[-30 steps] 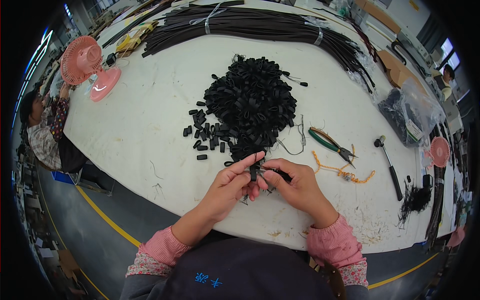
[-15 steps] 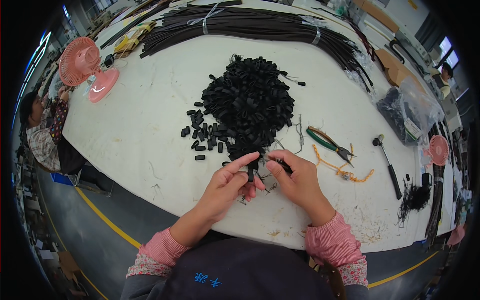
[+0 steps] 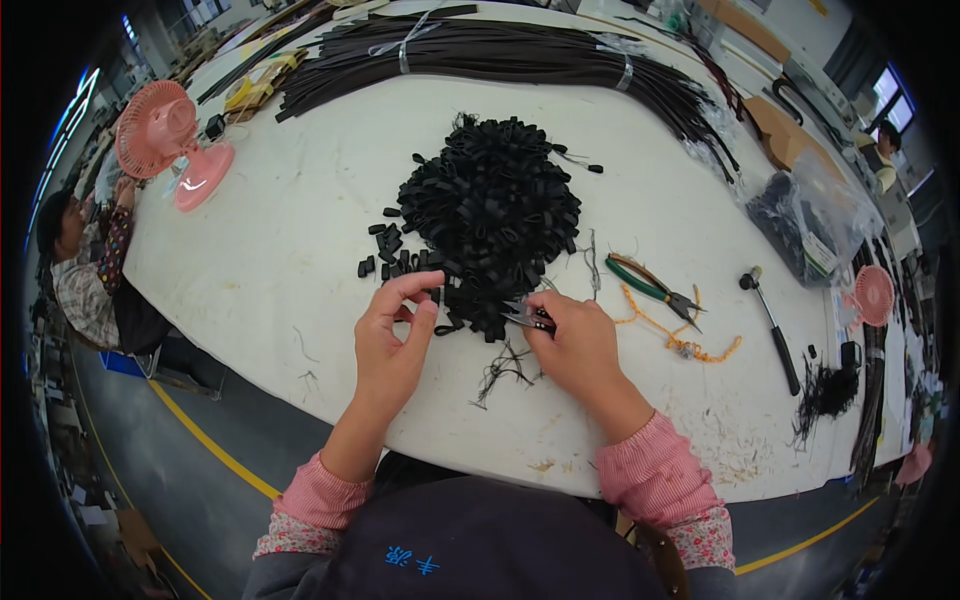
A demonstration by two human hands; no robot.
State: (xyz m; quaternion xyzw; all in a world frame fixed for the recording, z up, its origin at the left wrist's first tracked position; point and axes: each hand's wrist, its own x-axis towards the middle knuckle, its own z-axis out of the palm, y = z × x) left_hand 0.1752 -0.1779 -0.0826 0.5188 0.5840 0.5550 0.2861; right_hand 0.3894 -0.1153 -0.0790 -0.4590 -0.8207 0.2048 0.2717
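A heap of small black fabric loops (image 3: 488, 195) with loose thread ends lies on the table in front of me. My left hand (image 3: 392, 325) is at its near left edge, thumb and forefinger apart, with nothing visible between them. Just beyond that hand are several separate black loops (image 3: 388, 240). My right hand (image 3: 575, 335) is closed around small thread snips (image 3: 522, 316), whose metal blades point left at the near edge of the heap. Cut black threads (image 3: 503, 372) are scattered on the tabletop between my hands.
Right of the heap lie green-handled pliers (image 3: 650, 285), an orange cord (image 3: 700, 350) and a hammer (image 3: 772, 325). A bundle of dark strips (image 3: 500, 55) spans the back. A pink fan (image 3: 165, 135) stands at left, near a seated person (image 3: 90, 270). A plastic bag (image 3: 810, 225) sits at right.
My left hand has moved left and opened, and the black loop it held has left its fingers. My right hand has shifted slightly left with the snips.
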